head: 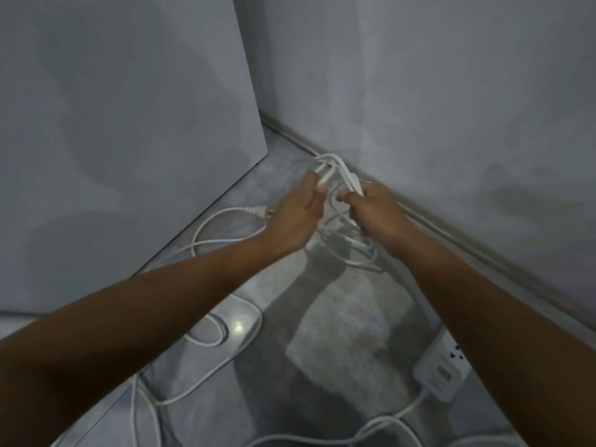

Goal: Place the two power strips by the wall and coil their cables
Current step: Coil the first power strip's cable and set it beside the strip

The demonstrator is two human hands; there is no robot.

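Both hands work a white cable bundle (335, 175) held up near the wall (451, 108), the left hand (295, 217) pinching one loop and the right hand (374, 211) closed around others, while the power strip (443, 369) lies nearer the right arm, its long axis along the wall.

Glossy white plastic power strip (442, 366), smooth white cables (219, 241), matt grey concrete floor (338, 317)

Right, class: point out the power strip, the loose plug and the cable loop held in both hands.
power strip (442, 369): head view, on its socket face.
loose plug (258, 210): head view, on the plug body.
cable loop (342, 167): head view, on the top bend.
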